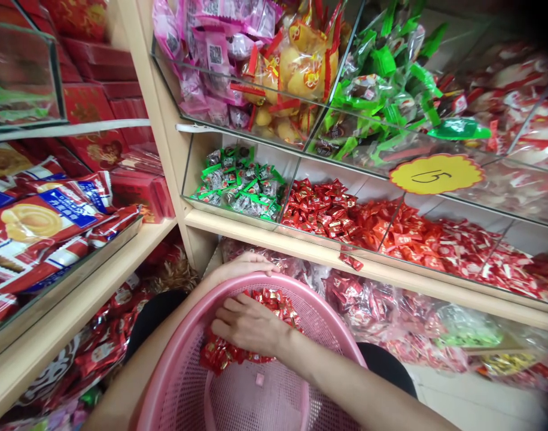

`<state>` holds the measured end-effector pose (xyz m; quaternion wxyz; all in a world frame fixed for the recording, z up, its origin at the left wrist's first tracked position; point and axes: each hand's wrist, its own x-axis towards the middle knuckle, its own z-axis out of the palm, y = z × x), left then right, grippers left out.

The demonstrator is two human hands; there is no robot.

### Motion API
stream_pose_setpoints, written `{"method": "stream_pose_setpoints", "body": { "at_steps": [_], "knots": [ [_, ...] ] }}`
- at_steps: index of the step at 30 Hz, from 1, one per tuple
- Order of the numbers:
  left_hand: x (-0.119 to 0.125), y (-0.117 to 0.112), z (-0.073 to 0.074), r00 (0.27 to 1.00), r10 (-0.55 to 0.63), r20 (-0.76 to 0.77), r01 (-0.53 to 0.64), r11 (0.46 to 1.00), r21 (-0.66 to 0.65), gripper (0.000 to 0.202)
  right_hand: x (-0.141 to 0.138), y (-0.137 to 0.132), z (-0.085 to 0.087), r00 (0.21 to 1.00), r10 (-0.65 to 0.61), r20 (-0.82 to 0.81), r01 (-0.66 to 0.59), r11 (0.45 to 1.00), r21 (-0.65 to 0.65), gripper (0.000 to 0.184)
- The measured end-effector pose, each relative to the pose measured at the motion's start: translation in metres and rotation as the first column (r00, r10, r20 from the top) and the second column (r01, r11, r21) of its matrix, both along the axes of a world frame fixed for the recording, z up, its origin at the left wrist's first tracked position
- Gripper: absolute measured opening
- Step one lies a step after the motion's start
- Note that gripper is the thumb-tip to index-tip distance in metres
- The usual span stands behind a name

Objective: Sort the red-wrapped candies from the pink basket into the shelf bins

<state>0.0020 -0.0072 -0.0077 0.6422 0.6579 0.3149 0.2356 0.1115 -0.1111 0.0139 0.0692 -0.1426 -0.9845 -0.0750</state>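
A pink mesh basket sits on my lap, with a heap of red-wrapped candies lying in its far left part. My left hand grips the basket's far rim, fingers curled over the edge. My right hand reaches inside and lies on the candy heap, its fingers curled down into the wrappers. Whether they hold any candy is hidden. A single red candy hangs at the edge of the shelf above the basket.
Clear bins on the wooden shelf hold red candies, green-wrapped candies, and above them pink, yellow and green packs. A yellow price tag reads 5. Biscuit packs and red boxes fill the left shelves.
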Motion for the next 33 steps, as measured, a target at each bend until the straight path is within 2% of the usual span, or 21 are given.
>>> {"method": "stream_pose_setpoints", "body": {
  "at_steps": [4, 10, 14, 19, 22, 25, 27, 29, 30, 33],
  "knots": [
    [0.001, 0.001, 0.0, 1.0, 0.008, -0.023, -0.007, 1.0, 0.019, 0.026, 0.001, 0.002, -0.005, 1.0, 0.002, -0.016, -0.001, 1.0, 0.01, 0.019],
    [0.001, 0.001, 0.001, 0.999, 0.005, -0.044, -0.004, 1.0, 0.018, 0.029, 0.007, -0.002, -0.009, 0.994, -0.083, -0.066, 0.083, 0.997, 0.001, 0.018],
    [0.001, 0.0, 0.001, 0.998, -0.006, -0.062, 0.006, 1.0, 0.004, 0.034, 0.019, -0.004, 0.003, 0.983, -0.152, -0.1, 0.153, 0.988, 0.004, 0.02],
    [0.003, -0.001, 0.001, 1.0, 0.0, 0.025, 0.002, 0.998, -0.063, 0.039, 0.047, 0.009, 0.035, 0.935, -0.269, -0.232, 0.265, 0.963, -0.046, 0.017],
    [0.003, 0.0, -0.001, 0.999, 0.039, 0.003, -0.039, 0.996, -0.08, 0.037, 0.071, 0.029, 0.06, 0.819, -0.363, -0.445, 0.333, 0.931, -0.147, 0.013],
    [0.003, 0.002, -0.003, 1.0, 0.011, -0.009, -0.012, 0.992, -0.125, 0.036, 0.094, 0.052, 0.08, 0.589, -0.488, -0.644, 0.428, 0.864, -0.265, 0.009],
    [0.003, 0.002, -0.003, 1.0, -0.004, -0.014, 0.002, 0.991, -0.13, 0.034, 0.104, 0.061, 0.085, 0.434, -0.548, -0.715, 0.479, 0.813, -0.333, 0.006],
    [0.002, 0.001, -0.001, 0.999, -0.002, -0.036, -0.002, 0.994, -0.106, 0.034, 0.108, 0.061, 0.082, 0.335, -0.568, -0.752, 0.491, 0.786, -0.375, 0.006],
    [0.002, 0.0, 0.0, 0.999, -0.001, -0.05, -0.004, 0.996, -0.094, 0.035, 0.108, 0.057, 0.077, 0.312, -0.567, -0.763, 0.491, 0.783, -0.382, 0.006],
    [0.002, 0.0, 0.0, 0.998, 0.001, -0.062, -0.006, 0.997, -0.073, 0.038, 0.102, 0.038, 0.056, 0.323, -0.543, -0.776, 0.474, 0.802, -0.364, 0.007]
  ]
}}
